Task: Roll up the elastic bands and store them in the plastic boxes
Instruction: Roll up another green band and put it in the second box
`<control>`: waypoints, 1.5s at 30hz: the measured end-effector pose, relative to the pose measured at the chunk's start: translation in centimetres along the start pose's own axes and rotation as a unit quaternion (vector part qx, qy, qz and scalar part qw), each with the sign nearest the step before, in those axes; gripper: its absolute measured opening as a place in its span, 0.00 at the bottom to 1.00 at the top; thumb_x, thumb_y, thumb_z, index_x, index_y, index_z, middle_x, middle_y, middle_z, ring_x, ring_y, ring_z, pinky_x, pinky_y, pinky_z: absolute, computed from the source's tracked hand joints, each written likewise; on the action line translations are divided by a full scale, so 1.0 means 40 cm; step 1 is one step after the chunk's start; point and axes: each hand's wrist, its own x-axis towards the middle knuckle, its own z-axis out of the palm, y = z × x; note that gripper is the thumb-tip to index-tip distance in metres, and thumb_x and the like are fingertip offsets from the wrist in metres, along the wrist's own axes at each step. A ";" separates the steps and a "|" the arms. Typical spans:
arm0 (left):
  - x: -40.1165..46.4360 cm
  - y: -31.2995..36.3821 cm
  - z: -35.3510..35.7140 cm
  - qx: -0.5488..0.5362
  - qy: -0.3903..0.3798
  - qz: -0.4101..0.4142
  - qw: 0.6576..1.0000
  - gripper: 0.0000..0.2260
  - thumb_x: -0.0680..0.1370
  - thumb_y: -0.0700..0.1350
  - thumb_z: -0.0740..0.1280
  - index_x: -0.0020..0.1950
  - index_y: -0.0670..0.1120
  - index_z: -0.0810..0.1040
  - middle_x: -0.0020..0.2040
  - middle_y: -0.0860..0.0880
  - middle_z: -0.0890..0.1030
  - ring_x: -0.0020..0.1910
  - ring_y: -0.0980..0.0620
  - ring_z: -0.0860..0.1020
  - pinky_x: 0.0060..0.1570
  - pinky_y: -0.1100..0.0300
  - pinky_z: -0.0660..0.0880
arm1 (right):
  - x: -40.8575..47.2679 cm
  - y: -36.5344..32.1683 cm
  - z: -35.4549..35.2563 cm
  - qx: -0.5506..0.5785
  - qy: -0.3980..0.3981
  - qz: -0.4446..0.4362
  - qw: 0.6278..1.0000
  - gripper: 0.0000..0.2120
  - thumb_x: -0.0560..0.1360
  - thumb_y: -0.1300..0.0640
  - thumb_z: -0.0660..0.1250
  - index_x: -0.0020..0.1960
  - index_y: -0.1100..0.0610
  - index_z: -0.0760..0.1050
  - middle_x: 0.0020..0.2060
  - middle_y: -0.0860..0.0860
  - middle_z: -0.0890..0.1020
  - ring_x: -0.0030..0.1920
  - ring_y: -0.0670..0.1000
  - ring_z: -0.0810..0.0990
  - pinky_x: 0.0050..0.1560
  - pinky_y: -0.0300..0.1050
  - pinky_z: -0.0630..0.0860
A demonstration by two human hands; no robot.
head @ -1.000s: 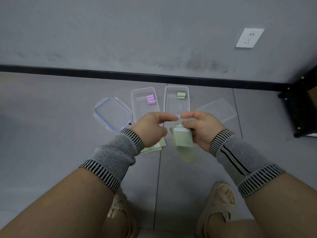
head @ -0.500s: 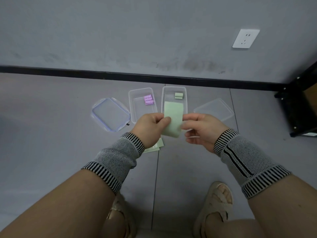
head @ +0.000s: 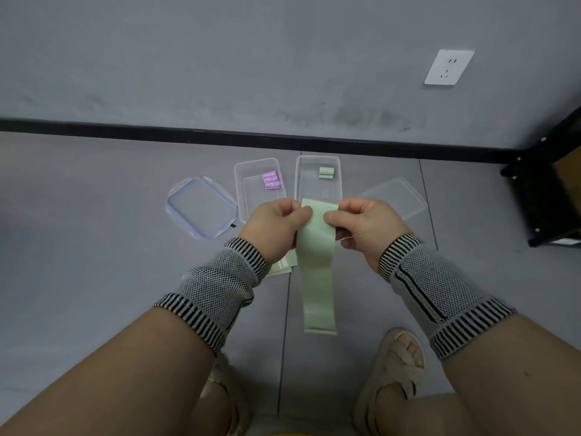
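Blue-edged and clear, a plastic lid [head: 202, 208] lies on the grey floor [head: 94, 247] at far left, beside a transparent plastic box [head: 251, 166] holding purple rolled bands [head: 271, 180]. The left hand [head: 274, 229] and right hand [head: 364, 228] each pinch a top corner of a pale green flat elastic band [head: 316, 272], which hangs down between them. Behind it, a second clear plastic box [head: 317, 158] holds green rolled bands [head: 326, 173]; another clear lid [head: 399, 196] lies at right.

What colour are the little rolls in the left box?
Purple: three rolled bands in the left plastic box, seen from the head camera.
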 end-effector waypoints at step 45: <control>-0.026 0.036 -0.051 -0.088 0.000 -0.041 0.995 0.04 0.76 0.38 0.66 0.42 0.41 0.79 0.38 0.43 0.80 0.35 0.49 0.78 0.38 0.59 0.78 | -0.025 -0.028 0.027 -0.112 -0.023 -0.211 0.971 0.11 0.73 0.68 0.69 0.41 0.52 0.81 0.40 0.61 0.84 0.42 0.62 0.82 0.48 0.55 0.81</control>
